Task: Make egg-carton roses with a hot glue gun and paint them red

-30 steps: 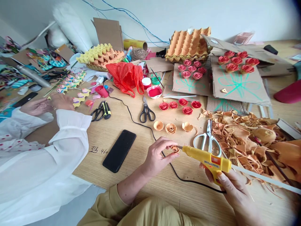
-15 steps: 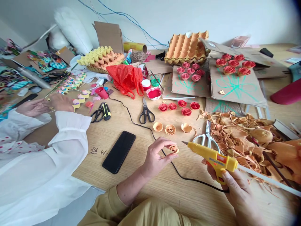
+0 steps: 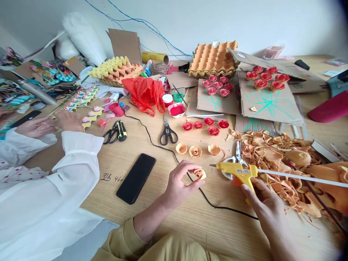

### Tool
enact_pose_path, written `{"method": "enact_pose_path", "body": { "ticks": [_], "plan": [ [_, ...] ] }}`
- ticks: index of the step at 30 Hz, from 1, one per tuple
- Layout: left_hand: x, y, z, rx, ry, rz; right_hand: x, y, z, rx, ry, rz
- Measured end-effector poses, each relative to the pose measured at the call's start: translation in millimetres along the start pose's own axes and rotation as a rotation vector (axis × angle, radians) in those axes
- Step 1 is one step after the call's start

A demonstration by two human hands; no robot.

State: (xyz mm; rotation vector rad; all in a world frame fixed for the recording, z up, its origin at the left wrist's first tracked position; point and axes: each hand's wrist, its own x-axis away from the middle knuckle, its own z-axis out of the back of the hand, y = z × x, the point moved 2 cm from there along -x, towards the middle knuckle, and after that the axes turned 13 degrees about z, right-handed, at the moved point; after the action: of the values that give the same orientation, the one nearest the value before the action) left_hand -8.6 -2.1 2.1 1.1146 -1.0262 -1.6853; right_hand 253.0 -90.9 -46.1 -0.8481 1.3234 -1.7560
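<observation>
My left hand (image 3: 179,183) pinches a small rolled flower bud (image 3: 199,174), orange and cut from egg-carton pulp, between thumb and fingertips. To its right, my right hand (image 3: 268,203) grips a yellow glue gun (image 3: 237,171) by the handle. The nozzle points left at the bud but is apart from it, and a long white glue stick (image 3: 299,174) juts out of the back. Just beyond my hands sit three unpainted pieces: a cup (image 3: 181,148), a layered flower (image 3: 195,151) and an open petal cup (image 3: 214,149). White-handled scissors (image 3: 238,154) lie partly behind the glue gun.
Pulp scraps (image 3: 269,156) heap at the right. A black phone (image 3: 136,178), black scissors (image 3: 168,133) and the gun's cord (image 3: 217,207) lie on the table. Red flowers (image 3: 213,131), a dish of red paint (image 3: 176,110) and cardboard (image 3: 269,105) stand farther back. A co-worker's hands (image 3: 67,121) work at left.
My right hand has turned the glue gun nearly level, its glue stick swinging up. The bud has turned slightly in my left fingers. The whole view has shifted a little.
</observation>
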Motion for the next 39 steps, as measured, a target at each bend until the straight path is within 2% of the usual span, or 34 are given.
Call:
{"method": "enact_pose_path", "body": {
  "ticks": [3,6,9,13,17,19,20,22,24,27,29,32,39],
  "plan": [
    [1,1,0.8,0.007,0.015,-0.004,0,4,0,0.151,0.021,0.072],
    [2,2,1.8,0.012,0.028,-0.012,0,1,-3,0.352,0.01,0.205],
    [3,4,2.6,-0.001,0.023,-0.033,-3,-4,-8,0.541,0.015,0.404],
    [5,5,0.5,-0.027,-0.022,-0.078,-5,-5,-14,0.686,0.041,0.664],
    [6,5,-4.7,-0.021,-0.064,-0.095,0,-12,-14,0.747,0.109,0.741],
    [6,5,-7.7,-0.022,-0.094,-0.089,8,-21,-16,0.662,0.124,0.789],
    [7,5,-9.3,-0.022,-0.117,-0.087,13,-26,-19,0.569,0.079,0.807],
    [9,7,-12.5,-0.023,-0.174,-0.087,21,-32,-28,0.331,-0.109,0.735],
    [11,8,-15.4,-0.024,-0.222,-0.084,28,-33,-39,0.099,-0.3,0.578],
    [13,8,-19.0,-0.026,-0.254,-0.065,36,-29,-51,-0.155,-0.471,0.398],
    [14,7,-20.9,-0.023,-0.259,-0.048,37,-27,-54,-0.261,-0.511,0.329],
    [15,6,-22.3,-0.009,-0.262,-0.022,37,-24,-55,-0.35,-0.496,0.269],
    [15,3,-22.3,0.004,-0.304,0.005,37,-27,-56,-0.444,-0.46,0.217]
  ]
}}
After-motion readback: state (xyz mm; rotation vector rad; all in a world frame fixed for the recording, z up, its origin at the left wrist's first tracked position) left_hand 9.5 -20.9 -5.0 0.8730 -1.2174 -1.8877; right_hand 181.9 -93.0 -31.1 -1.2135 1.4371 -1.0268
